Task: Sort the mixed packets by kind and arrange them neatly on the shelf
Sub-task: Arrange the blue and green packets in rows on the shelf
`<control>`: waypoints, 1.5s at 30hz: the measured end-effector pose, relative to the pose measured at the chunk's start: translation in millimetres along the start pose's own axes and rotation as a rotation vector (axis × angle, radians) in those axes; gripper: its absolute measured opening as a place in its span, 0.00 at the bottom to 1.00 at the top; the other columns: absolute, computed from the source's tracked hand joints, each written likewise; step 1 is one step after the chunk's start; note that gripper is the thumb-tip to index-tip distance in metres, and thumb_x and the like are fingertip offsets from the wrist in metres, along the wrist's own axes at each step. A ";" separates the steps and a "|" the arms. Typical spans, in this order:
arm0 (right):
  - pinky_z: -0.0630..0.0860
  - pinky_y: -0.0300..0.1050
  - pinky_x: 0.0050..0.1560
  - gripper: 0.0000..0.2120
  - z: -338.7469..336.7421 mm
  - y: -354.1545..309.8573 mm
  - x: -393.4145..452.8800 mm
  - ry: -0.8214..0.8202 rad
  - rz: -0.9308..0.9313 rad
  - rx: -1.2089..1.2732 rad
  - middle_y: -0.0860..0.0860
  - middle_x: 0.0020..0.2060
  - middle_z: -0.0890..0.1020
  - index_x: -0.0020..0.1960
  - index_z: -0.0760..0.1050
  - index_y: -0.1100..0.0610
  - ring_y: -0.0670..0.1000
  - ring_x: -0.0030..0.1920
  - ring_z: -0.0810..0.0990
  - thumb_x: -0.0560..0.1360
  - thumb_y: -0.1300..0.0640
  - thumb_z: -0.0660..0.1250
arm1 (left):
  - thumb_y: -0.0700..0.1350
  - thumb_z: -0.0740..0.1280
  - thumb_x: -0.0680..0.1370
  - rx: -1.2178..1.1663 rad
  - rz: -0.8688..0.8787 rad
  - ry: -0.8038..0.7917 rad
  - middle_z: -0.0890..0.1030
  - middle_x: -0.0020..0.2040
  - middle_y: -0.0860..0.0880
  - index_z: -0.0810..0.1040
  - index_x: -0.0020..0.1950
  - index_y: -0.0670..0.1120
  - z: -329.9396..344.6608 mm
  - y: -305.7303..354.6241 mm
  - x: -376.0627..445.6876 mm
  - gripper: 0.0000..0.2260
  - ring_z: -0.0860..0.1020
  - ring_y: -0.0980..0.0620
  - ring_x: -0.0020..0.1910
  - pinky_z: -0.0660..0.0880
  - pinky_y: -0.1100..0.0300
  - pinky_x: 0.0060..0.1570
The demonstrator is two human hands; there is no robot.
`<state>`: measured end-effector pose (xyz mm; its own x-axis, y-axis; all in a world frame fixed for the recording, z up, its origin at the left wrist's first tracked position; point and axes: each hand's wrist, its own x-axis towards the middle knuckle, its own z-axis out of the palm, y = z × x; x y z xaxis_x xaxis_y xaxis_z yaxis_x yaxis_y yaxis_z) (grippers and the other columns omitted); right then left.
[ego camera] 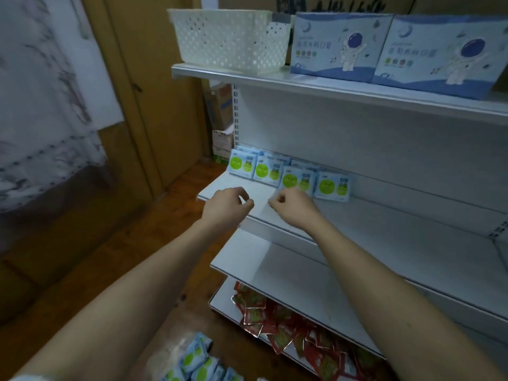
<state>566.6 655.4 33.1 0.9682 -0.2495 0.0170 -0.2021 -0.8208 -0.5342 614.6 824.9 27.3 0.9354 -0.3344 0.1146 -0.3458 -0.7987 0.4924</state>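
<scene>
1. Hands first: the left hand (224,206) and the right hand (295,206) hover side by side over the front of the middle shelf (384,229), near the frame's centre. Both have their fingers curled in, thumb against fingertips; nothing shows in either pinch, so both look closed and empty.
2. Blue-and-green packets (288,174) stand in a row on that shelf at about 12 o'clock from the hands, leaning against more of the same kind behind them. The row slants from 11 o'clock down toward 2 o'clock, and its last packet sits just beyond the right hand.
3. Red packets (297,336) lie in a loose, overlapping heap on the lowest shelf, at 5 o'clock from the hands and under the right forearm.
4. More blue-and-green packets (198,361) lie piled on the wooden floor (82,270) at 6 o'clock, at the bottom edge of the view.
5. On the top shelf, at 12 o'clock, stands a white perforated basket (228,39); to its right, at 1 to 2 o'clock, two blue boxes with an astronaut print (341,45) stand touching each other.
</scene>
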 end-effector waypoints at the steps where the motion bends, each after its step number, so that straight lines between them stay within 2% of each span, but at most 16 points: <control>1: 0.66 0.45 0.34 0.19 5.7 -6.6 -9.1 -0.015 -0.014 0.009 0.51 0.27 0.72 0.30 0.67 0.54 0.54 0.32 0.73 0.76 0.48 0.63 | 0.58 0.61 0.77 0.004 -0.018 0.017 0.82 0.47 0.53 0.79 0.55 0.55 -4.0 -6.0 -14.4 0.13 0.80 0.53 0.43 0.81 0.52 0.44; 4: 0.73 0.46 0.37 0.18 29.1 -29.1 -34.1 -0.090 -0.059 0.038 0.51 0.31 0.79 0.33 0.73 0.56 0.54 0.35 0.78 0.77 0.46 0.63 | 0.58 0.61 0.77 -0.003 -0.065 0.057 0.81 0.46 0.55 0.79 0.53 0.55 -10.7 -27.9 -54.1 0.12 0.79 0.56 0.42 0.82 0.52 0.41; 6: 0.75 0.47 0.40 0.18 49.3 -43.7 -49.9 -0.142 -0.089 0.058 0.52 0.32 0.80 0.33 0.73 0.55 0.55 0.37 0.79 0.77 0.46 0.63 | 0.57 0.62 0.79 -0.012 -0.121 0.072 0.81 0.47 0.55 0.79 0.54 0.54 -11.9 -46.0 -77.3 0.11 0.79 0.57 0.42 0.82 0.54 0.42; 9: 0.71 0.46 0.37 0.18 80.7 -62.2 -67.7 -0.228 -0.128 0.050 0.52 0.32 0.78 0.33 0.70 0.54 0.53 0.37 0.77 0.79 0.46 0.63 | 0.56 0.62 0.80 -0.028 -0.214 0.086 0.80 0.50 0.54 0.79 0.56 0.52 -9.1 -77.2 -103.7 0.12 0.78 0.56 0.44 0.81 0.58 0.42; 12: 0.72 0.44 0.36 0.17 115.7 -78.9 -79.5 -0.305 -0.134 0.051 0.52 0.34 0.79 0.38 0.74 0.56 0.54 0.37 0.79 0.80 0.46 0.62 | 0.56 0.62 0.80 -0.027 -0.286 0.081 0.80 0.51 0.53 0.78 0.57 0.51 -5.3 -113.2 -129.9 0.12 0.78 0.55 0.45 0.79 0.61 0.40; 17: 0.79 0.52 0.42 0.17 200.7 -102.6 -101.2 -0.457 -0.100 0.026 0.58 0.39 0.82 0.43 0.78 0.61 0.57 0.40 0.81 0.79 0.48 0.62 | 0.57 0.61 0.79 -0.014 -0.405 0.050 0.81 0.47 0.53 0.79 0.54 0.53 12.5 -189.5 -182.8 0.12 0.78 0.53 0.43 0.81 0.51 0.44; 20: 0.77 0.52 0.43 0.17 260.4 -107.5 -124.9 -0.565 -0.072 -0.004 0.58 0.39 0.82 0.41 0.78 0.60 0.59 0.41 0.80 0.78 0.48 0.62 | 0.58 0.61 0.78 -0.025 -0.494 -0.029 0.81 0.45 0.55 0.78 0.48 0.55 33.2 -240.5 -221.4 0.10 0.77 0.54 0.43 0.80 0.52 0.43; 24: 0.68 0.47 0.36 0.15 335.4 -96.6 -160.9 -0.645 0.003 -0.021 0.61 0.36 0.79 0.36 0.68 0.55 0.63 0.40 0.79 0.77 0.49 0.62 | 0.56 0.62 0.77 -0.058 -0.612 -0.157 0.81 0.45 0.54 0.78 0.48 0.54 65.6 -305.1 -265.5 0.08 0.79 0.52 0.43 0.78 0.55 0.42; 27: 0.66 0.46 0.38 0.13 375.1 -82.3 -176.7 -0.668 0.092 0.000 0.55 0.36 0.75 0.36 0.67 0.52 0.59 0.39 0.74 0.78 0.49 0.61 | 0.52 0.63 0.77 -0.086 -0.697 -0.198 0.79 0.43 0.54 0.80 0.49 0.52 87.5 -340.2 -287.4 0.08 0.78 0.51 0.43 0.73 0.58 0.39; 29: 0.66 0.46 0.39 0.10 398.5 -71.6 -179.7 -0.687 0.130 0.013 0.54 0.38 0.76 0.38 0.69 0.51 0.58 0.41 0.75 0.77 0.50 0.62 | 0.52 0.64 0.76 -0.126 -0.757 -0.203 0.79 0.42 0.55 0.79 0.48 0.53 104.7 -358.7 -297.4 0.07 0.80 0.50 0.41 0.76 0.57 0.40; 31: 0.66 0.46 0.40 0.09 425.6 -58.0 -177.3 -0.719 0.167 0.024 0.56 0.40 0.78 0.38 0.69 0.50 0.59 0.43 0.76 0.77 0.51 0.62 | 0.53 0.64 0.74 -0.169 -0.811 -0.215 0.80 0.42 0.55 0.78 0.46 0.53 127.4 -375.8 -303.7 0.06 0.80 0.50 0.40 0.79 0.56 0.41; 34: 0.68 0.46 0.41 0.07 473.9 -33.7 -169.1 -0.770 0.208 0.044 0.57 0.44 0.81 0.40 0.71 0.51 0.59 0.48 0.78 0.77 0.54 0.63 | 0.51 0.66 0.74 -0.220 -0.896 -0.248 0.81 0.43 0.52 0.79 0.47 0.52 172.3 -402.6 -310.2 0.05 0.80 0.50 0.45 0.76 0.57 0.44; 36: 0.69 0.47 0.41 0.06 514.3 -12.9 -165.4 -0.830 0.239 0.038 0.53 0.39 0.79 0.43 0.72 0.55 0.58 0.46 0.78 0.78 0.55 0.63 | 0.49 0.66 0.75 -0.274 -0.963 -0.269 0.81 0.42 0.51 0.79 0.47 0.51 212.6 -423.9 -315.1 0.04 0.80 0.49 0.45 0.75 0.57 0.45; 38: 0.73 0.50 0.44 0.09 567.5 17.8 -165.8 -0.907 0.274 0.018 0.52 0.34 0.75 0.39 0.70 0.56 0.58 0.44 0.77 0.78 0.56 0.62 | 0.48 0.67 0.75 -0.334 -1.023 -0.310 0.79 0.41 0.50 0.77 0.47 0.50 259.6 -447.6 -321.7 0.03 0.78 0.49 0.44 0.74 0.56 0.45; 41: 0.79 0.55 0.46 0.11 652.9 71.8 -166.5 -1.020 0.318 -0.021 0.56 0.34 0.78 0.34 0.70 0.53 0.60 0.41 0.80 0.76 0.54 0.62 | 0.47 0.67 0.76 -0.408 -1.109 -0.364 0.78 0.41 0.50 0.75 0.47 0.50 338.9 -490.5 -328.7 0.03 0.78 0.48 0.44 0.73 0.56 0.45; 45: 0.77 0.54 0.47 0.12 748.6 116.6 -146.1 -1.078 0.259 -0.067 0.54 0.34 0.76 0.33 0.70 0.52 0.60 0.44 0.80 0.75 0.55 0.64 | 0.44 0.70 0.76 -0.500 -1.180 -0.387 0.78 0.45 0.47 0.77 0.56 0.43 447.9 -554.2 -321.2 0.11 0.79 0.45 0.50 0.69 0.60 0.44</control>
<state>511.8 980.8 -664.3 0.5100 0.1327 -0.8499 -0.3931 -0.8428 -0.3676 473.0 1150.8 -668.9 0.5444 0.2382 -0.8043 0.7908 -0.4657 0.3973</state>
